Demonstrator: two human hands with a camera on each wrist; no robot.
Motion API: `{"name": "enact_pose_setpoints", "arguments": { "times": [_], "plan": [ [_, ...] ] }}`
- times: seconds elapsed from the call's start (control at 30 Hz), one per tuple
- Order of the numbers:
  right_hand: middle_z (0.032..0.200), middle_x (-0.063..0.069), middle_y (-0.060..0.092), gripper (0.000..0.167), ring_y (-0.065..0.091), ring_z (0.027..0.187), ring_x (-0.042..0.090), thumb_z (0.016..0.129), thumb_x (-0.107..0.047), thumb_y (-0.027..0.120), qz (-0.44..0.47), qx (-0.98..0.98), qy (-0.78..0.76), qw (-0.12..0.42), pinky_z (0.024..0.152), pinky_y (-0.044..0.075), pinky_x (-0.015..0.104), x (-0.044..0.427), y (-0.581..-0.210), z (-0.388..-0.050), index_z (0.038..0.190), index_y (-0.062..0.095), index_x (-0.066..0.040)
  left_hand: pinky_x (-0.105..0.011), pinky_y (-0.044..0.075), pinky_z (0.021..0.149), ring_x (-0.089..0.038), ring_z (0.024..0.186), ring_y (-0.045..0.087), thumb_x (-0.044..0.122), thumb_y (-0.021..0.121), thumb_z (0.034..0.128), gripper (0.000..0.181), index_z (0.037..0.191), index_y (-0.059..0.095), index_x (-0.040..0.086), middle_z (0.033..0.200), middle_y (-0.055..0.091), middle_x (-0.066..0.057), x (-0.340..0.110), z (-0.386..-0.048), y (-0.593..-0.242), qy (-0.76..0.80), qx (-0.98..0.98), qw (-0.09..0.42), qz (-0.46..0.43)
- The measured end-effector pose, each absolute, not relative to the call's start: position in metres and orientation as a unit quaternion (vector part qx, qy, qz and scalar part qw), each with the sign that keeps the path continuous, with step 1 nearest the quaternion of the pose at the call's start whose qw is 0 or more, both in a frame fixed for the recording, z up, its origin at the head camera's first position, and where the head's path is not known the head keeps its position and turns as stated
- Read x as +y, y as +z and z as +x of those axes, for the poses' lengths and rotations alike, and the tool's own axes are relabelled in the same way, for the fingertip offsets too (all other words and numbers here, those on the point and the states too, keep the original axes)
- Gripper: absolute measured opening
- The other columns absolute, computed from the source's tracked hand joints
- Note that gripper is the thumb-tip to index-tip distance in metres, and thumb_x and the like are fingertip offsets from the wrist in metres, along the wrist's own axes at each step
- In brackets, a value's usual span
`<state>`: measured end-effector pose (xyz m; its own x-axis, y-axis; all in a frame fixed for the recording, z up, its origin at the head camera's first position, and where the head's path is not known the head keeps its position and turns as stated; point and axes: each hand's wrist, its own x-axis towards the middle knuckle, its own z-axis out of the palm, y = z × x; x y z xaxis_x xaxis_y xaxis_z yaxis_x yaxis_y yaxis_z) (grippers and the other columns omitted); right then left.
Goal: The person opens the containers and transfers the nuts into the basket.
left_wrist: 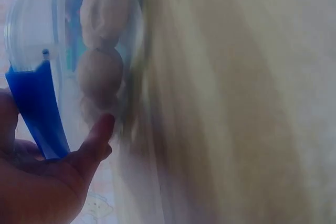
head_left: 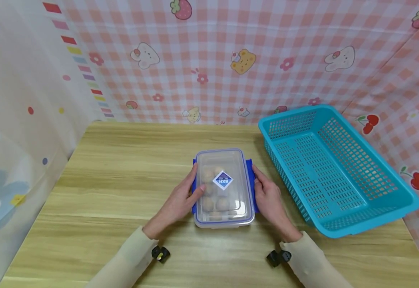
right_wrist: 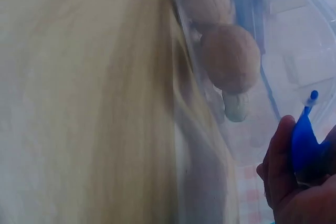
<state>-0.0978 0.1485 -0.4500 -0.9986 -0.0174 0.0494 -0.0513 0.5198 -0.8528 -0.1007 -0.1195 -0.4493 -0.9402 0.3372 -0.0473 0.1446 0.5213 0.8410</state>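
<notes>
Both hands (head_left: 178,201) gripping, forearms (head_left: 126,259) angled inward

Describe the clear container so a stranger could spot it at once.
Find the wood-grain table, then the large turquoise basket at right. Left of that, the left hand and right hand hold a clear container by its sides. Unlike the open, perforated basket, it has blue side flaps and a lid with a blue-and-white diamond label.

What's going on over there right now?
A person's left hand and right hand hold a clear container from either side, the right one at a blue flap. Brown, mushroom-like pieces show inside. The lid is on; I can't tell whether it's latched. A teal basket stands to the right on the wooden table.
</notes>
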Motion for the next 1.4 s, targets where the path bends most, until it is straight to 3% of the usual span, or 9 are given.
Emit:
{"name": "enact_pose_setpoints", "arguments": {
  "times": [0.4,0.6,0.77,1.0,1.2,1.4],
  "plan": [
    [0.165,0.018,0.035,0.050,0.031,0.152,0.035,0.113,-0.016,0.038,0.014,-0.863,0.503,-0.043,0.125,0.025,0.055,0.155,-0.450,-0.097,0.161,0.035,-0.005,-0.049,0.025,0.124,-0.034,0.155,0.020,0.037,0.050,0.1107,0.075,0.167,0.008,0.012,0.172,0.010,-0.014,-0.121,-0.102,-0.446,0.470,0.863,0.114,0.146],
    [0.167,0.017,0.031,0.057,0.038,0.148,0.038,0.113,-0.031,0.042,-0.001,-0.858,0.510,-0.064,0.122,0.032,0.056,0.156,-0.450,-0.095,0.163,0.031,-0.006,-0.050,0.026,0.123,-0.034,0.155,0.021,0.039,0.049,0.1106,0.074,0.168,0.008,0.014,0.172,0.012,-0.014,-0.123,-0.101,-0.446,0.480,0.858,0.108,0.148],
    [0.167,0.016,0.031,0.059,0.044,0.144,0.039,0.112,-0.034,0.044,-0.005,-0.851,0.521,-0.060,0.120,0.035,0.055,0.158,-0.449,-0.091,0.163,0.032,-0.008,-0.051,0.030,0.122,-0.037,0.153,0.026,0.041,0.048,0.1108,0.073,0.168,0.009,0.017,0.171,0.015,-0.014,-0.124,-0.100,-0.447,0.488,0.855,0.107,0.139],
    [0.168,0.014,0.029,0.058,0.036,0.150,0.038,0.113,-0.036,0.042,0.019,-0.861,0.506,-0.048,0.122,0.032,0.055,0.160,-0.446,-0.086,0.163,0.032,-0.009,-0.053,0.045,0.111,-0.042,0.144,0.043,0.042,0.045,0.1114,0.070,0.168,0.010,0.021,0.166,0.029,-0.019,-0.127,-0.097,-0.446,0.516,0.842,0.111,0.112],
    [0.168,0.014,0.029,0.057,0.034,0.151,0.036,0.113,-0.037,0.043,0.053,-0.872,0.486,-0.018,0.118,0.038,0.054,0.160,-0.442,-0.084,0.162,0.034,-0.009,-0.052,0.044,0.112,-0.043,0.142,0.045,0.047,0.045,0.1106,0.072,0.168,0.012,0.018,0.165,0.033,-0.020,-0.128,-0.095,-0.447,0.526,0.839,0.111,0.082],
    [0.169,0.011,0.027,0.057,0.027,0.154,0.037,0.111,-0.037,0.048,0.089,-0.889,0.448,0.004,0.123,0.027,0.059,0.157,-0.438,-0.083,0.161,0.038,-0.012,-0.049,0.051,0.107,-0.041,0.136,0.053,0.040,0.045,0.1118,0.067,0.168,0.016,0.016,0.159,0.042,-0.022,-0.131,-0.094,-0.449,0.545,0.829,0.103,0.066]
  ]
}}
